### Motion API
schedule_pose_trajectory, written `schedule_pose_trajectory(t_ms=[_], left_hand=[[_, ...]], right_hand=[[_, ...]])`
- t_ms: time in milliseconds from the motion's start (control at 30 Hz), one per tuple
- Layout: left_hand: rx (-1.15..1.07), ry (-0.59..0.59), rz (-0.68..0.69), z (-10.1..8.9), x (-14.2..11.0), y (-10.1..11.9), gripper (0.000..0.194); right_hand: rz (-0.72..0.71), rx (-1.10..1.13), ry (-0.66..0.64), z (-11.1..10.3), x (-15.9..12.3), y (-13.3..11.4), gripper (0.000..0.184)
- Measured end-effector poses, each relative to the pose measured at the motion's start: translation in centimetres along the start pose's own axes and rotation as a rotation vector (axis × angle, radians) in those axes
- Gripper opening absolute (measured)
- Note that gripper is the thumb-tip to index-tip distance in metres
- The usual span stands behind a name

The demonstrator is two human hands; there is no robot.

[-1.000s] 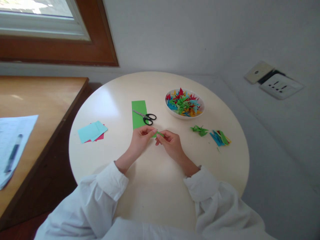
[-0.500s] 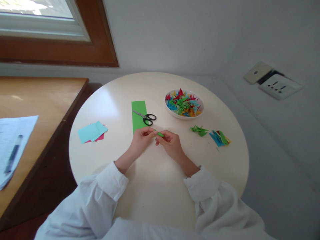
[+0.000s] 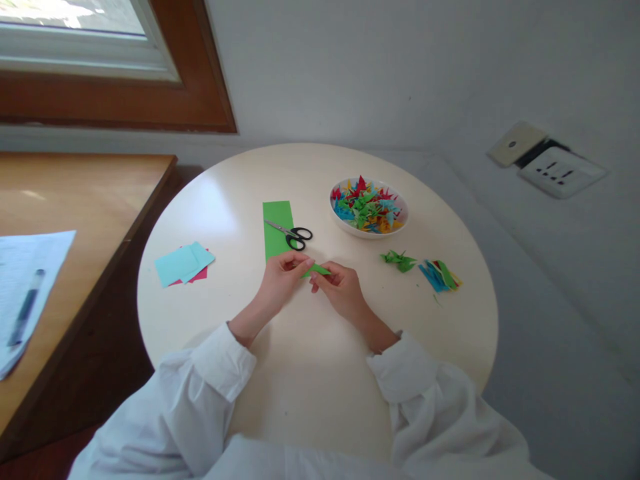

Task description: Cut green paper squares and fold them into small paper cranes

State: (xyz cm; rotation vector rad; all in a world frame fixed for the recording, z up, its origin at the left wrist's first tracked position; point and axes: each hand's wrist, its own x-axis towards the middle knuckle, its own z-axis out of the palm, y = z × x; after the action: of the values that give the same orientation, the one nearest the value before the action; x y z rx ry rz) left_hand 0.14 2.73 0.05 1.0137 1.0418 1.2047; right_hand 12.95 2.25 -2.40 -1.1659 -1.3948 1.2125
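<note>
Above a round white table [image 3: 315, 380], a person's left hand [image 3: 286, 275] and right hand [image 3: 342, 285] pinch a small green paper piece [image 3: 320, 269] between closed fingertips near black-handled scissors [image 3: 295, 236], where an uneven pull could tear or misfold it.

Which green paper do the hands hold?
The small green piece pinched by the left hand and right hand; the long strip lies partly under the scissors, folded ones farther right.

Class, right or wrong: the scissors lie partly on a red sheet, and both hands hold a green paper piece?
Wrong: the head view shows the scissors partly on a green sheet. The left hand and right hand hold the paper piece.
</note>
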Motion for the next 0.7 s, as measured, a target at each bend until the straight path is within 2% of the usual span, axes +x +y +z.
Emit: schedule_pose_trajectory(t_ms=[200,467,567,700], left_hand=[[0.035,0.010,0.023,-0.2,0.1,-0.4,0.021],[0.152,-0.059,0.013,-0.5,0.6,-1.8,0.022],[0.153,-0.025,0.039,-0.5,0.7,-1.9,0.020],[0.253,-0.001,0.097,-0.6,0.8,-1.9,0.019]], right_hand=[[-0.003,0.003,0.005,0.0,-0.1,-0.1,0.020],[-0.016,0.078,0.136,-0.3,0.4,0.2,0.024],[-0.008,0.090,0.133,-0.3,0.6,0.4,0.023],[-0.062,0.078,0.211,-0.3,0.8,0.6,0.018]])
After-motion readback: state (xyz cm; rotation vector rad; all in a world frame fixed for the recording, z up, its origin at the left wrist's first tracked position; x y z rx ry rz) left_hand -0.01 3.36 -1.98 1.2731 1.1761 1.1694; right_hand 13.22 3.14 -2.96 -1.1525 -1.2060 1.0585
